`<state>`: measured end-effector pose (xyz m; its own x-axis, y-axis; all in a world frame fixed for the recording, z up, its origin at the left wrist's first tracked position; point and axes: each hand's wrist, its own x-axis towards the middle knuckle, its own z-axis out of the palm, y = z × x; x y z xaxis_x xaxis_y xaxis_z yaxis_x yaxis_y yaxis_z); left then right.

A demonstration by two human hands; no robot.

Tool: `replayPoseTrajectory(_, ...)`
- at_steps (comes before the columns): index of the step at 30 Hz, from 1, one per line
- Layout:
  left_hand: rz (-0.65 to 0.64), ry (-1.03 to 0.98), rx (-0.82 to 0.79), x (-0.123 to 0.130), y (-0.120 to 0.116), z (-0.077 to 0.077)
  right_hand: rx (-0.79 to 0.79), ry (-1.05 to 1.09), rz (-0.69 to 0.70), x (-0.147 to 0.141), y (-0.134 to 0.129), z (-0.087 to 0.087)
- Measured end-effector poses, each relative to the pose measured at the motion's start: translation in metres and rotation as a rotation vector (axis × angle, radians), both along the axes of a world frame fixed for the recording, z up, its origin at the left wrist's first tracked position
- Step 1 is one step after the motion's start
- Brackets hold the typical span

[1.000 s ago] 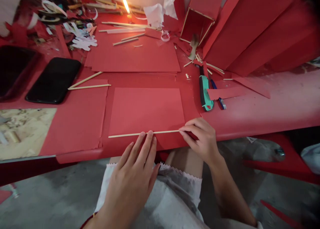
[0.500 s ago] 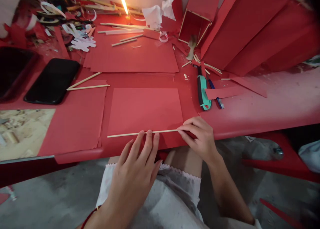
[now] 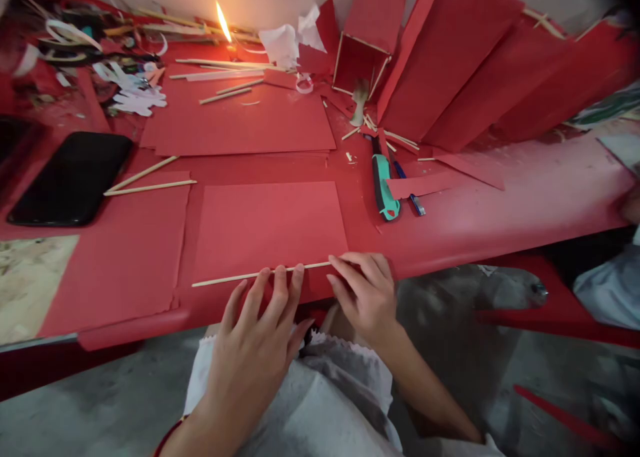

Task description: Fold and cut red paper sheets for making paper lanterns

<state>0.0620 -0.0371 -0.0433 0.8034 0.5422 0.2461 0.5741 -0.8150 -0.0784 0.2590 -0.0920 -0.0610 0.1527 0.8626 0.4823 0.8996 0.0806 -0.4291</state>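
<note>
Red-covered table is running along a pale wall, with a lit candle burning behind the red rectangular card sheet in front of you. Using that sheet as reference. Thin pale wooden stick is lying along its near edge. Your left hand is staying open, fingers slightly spread, fingertips pressing mid-stick, not gripping. Your right hand is curling at the stick's right end, fingertips touching it, thumb sitting slightly apart below; can't tell how firm the hold is. Stacked red sheets are lying behind the sheet. Black phone and two pale sticks forming a V are sitting left of it. Teal-and-black cutter is lying to its right. Open-ended red box is standing behind, rightward.
</note>
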Motion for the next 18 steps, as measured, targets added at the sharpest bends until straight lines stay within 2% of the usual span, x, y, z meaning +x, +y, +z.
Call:
replayPoseTrajectory(4, 0.016, -0.008, -0.026, 0.001, -0.001, 0.001, 0.015, -0.101, -0.058, -0.010, -0.005, -0.004)
replayPoseTrajectory(10, 0.052, -0.040, -0.112, 0.009, -0.004, 0.004, 0.041, -0.083, -0.071, -0.008, -0.003, -0.005)
replayPoseTrajectory(18, -0.040, -0.101, -0.197, 0.041, -0.006, -0.005, 0.023, -0.084, -0.054, -0.004, -0.002, -0.001)
